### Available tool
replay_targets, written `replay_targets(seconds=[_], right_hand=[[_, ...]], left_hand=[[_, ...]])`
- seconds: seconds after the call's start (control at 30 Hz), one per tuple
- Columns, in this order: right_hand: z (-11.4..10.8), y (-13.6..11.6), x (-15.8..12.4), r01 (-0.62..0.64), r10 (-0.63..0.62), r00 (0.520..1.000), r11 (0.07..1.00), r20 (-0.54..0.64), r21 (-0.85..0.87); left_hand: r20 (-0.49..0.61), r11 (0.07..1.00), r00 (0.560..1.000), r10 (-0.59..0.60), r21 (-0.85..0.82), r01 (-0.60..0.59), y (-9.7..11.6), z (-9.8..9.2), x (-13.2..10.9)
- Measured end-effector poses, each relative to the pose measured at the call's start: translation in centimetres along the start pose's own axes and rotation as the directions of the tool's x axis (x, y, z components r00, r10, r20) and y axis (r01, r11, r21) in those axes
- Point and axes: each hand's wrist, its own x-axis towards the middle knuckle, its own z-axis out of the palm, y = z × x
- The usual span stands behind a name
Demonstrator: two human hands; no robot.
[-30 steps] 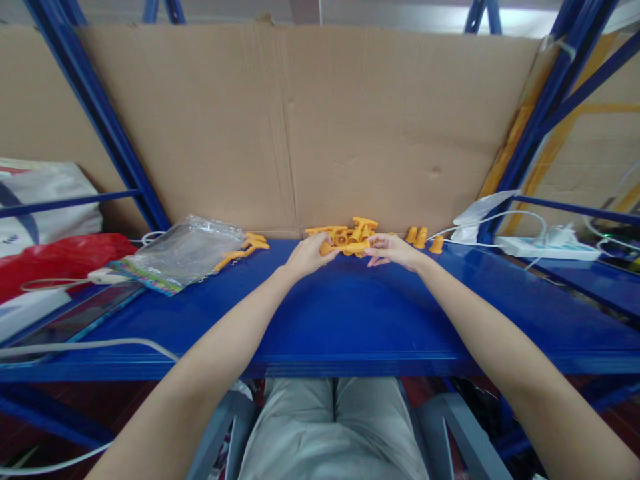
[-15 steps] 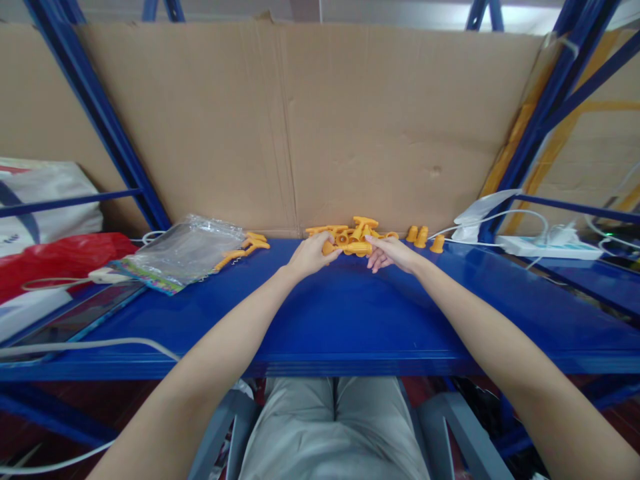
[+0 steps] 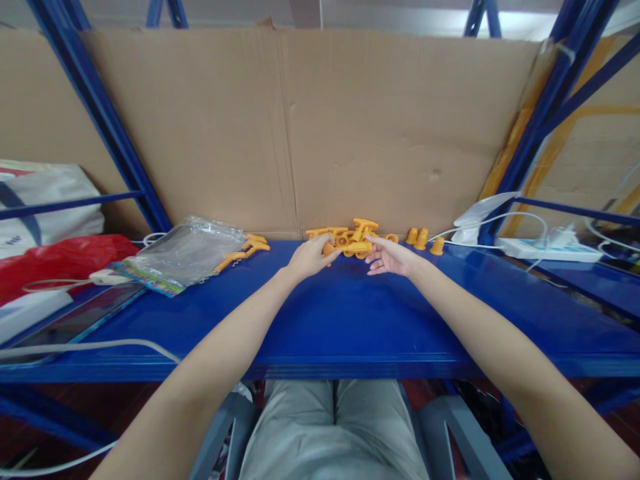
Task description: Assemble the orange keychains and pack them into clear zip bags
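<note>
My left hand is closed on a yellow plastic piece, mostly hidden by the fingers. My right hand pinches the end of a yellow plastic sleeve between thumb and index finger, its other fingers loosely curled. Both pieces are held close to each other over the blue shelf; whether they touch I cannot tell. Just behind the hands lies a heap of yellow parts, with T-shaped handles and hollow sleeves among them. Several yellow sleeves stand right of my right hand, the nearest one a little apart.
Yellow corkscrews with metal spirals lie at the left, beside a clear plastic bag. A white power strip with cables is at the right. Cardboard closes off the back of the blue shelf. A red bag lies far left.
The sleeve in my right hand has tilted slightly, and the lower fingers of that hand have shifted a little. My left hand stays in nearly the same place.
</note>
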Motion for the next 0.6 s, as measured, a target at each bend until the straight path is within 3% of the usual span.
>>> replay_targets(seconds=[0.13, 0.3, 0.43, 0.53, 0.6], right_hand=[[0.5, -0.2, -0.4, -0.011, 0.011, 1.0, 0.997, 0.007, 0.077], [0.8, -0.5, -0.6, 0.048, -0.035, 0.996, 0.984, -0.076, 0.172], [-0.3, -1.0, -0.6, 0.122, -0.082, 0.985, 0.955, -0.153, 0.271], [-1.9, -1.1, -0.2, 0.273, -0.185, 0.939, 0.912, -0.29, 0.305], [-3.2, -1.0, 0.5, 0.422, -0.299, 0.854, 0.877, -0.426, 0.231]], left_hand=[[0.01, 1.0, 1.0, -0.004, 0.007, 0.004, 0.0, 0.1, 0.0], [-0.003, 1.0, 1.0, -0.018, -0.006, 0.018, -0.1, 0.2, 0.1], [-0.079, 0.993, 0.99, -0.114, -0.037, 0.111, -1.2, -0.4, 0.1], [-0.169, 0.971, 0.956, -0.24, -0.035, 0.237, -2.5, -1.1, 0.1], [-0.225, 0.944, 0.918, -0.327, -0.022, 0.33, -3.4, -1.5, 0.0]])
